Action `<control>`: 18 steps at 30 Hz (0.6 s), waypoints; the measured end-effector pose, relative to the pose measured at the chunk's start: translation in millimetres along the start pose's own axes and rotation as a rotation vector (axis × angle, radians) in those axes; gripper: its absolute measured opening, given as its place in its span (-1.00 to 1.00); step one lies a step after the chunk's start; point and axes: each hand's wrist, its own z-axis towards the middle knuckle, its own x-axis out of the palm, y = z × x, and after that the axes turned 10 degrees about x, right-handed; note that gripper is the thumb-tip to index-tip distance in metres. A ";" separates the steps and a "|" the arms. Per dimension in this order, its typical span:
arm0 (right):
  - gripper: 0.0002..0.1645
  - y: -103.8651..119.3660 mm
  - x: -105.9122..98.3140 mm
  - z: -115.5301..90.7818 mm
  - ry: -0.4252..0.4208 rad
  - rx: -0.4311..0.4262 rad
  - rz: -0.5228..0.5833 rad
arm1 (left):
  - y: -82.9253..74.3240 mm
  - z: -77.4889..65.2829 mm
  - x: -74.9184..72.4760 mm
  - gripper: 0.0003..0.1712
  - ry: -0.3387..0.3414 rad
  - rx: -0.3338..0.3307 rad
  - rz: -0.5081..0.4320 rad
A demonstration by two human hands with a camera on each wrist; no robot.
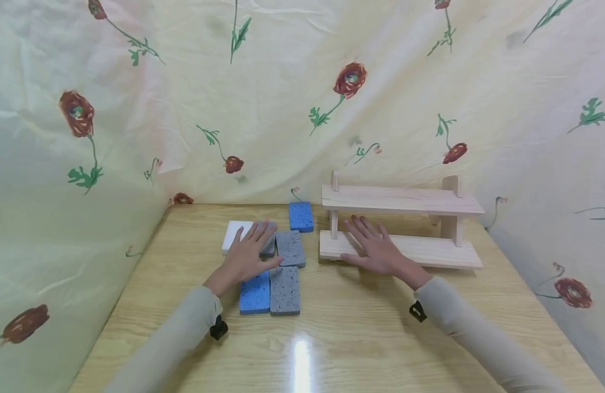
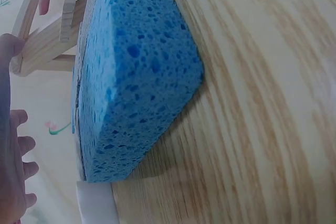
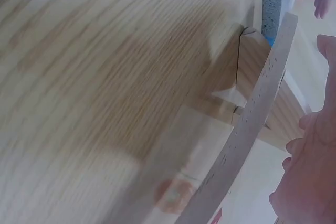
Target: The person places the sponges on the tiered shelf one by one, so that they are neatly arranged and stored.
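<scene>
Left of centre on a wood-grain table [image 1: 356, 327] lie several sponges: a blue sponge [image 1: 255, 295] and a gray sponge [image 1: 285, 297] side by side nearest, another gray sponge [image 1: 291, 249] just beyond, a third gray sponge [image 1: 270, 246] partly hidden by the left hand [image 1: 245, 259], and a white block [image 1: 233, 236] left of that. A second blue sponge [image 1: 301, 216] lies farther off, near the left end of a two-tier wooden shelf [image 1: 402, 198] on the far right. The left hand spreads over the group, fingers extended, gripping nothing. The right hand [image 1: 377, 254], also spread, holds nothing at the left part of the lower board [image 1: 420, 248]; whether it touches the wood I cannot tell. Beige sleeves [image 1: 172, 327] cover both forearms. The yellowish tabletop carries a bright reflection [image 1: 301, 363] on the near side; beyond it and on both sides hangs pale cloth [image 1: 282, 98] with red flowers [image 1: 350, 80]
</scene>
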 end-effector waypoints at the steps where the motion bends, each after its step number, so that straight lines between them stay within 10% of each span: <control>1: 0.14 -1.4 -0.4 0.0 0.003 0.001 -0.004 | -0.3 0.1 0.1 0.05 0.003 0.003 0.005; 18: 0.14 -37.9 -14.7 -19.4 0.004 0.012 -0.076 | -10.6 -3.4 2.5 0.09 0.051 0.093 0.014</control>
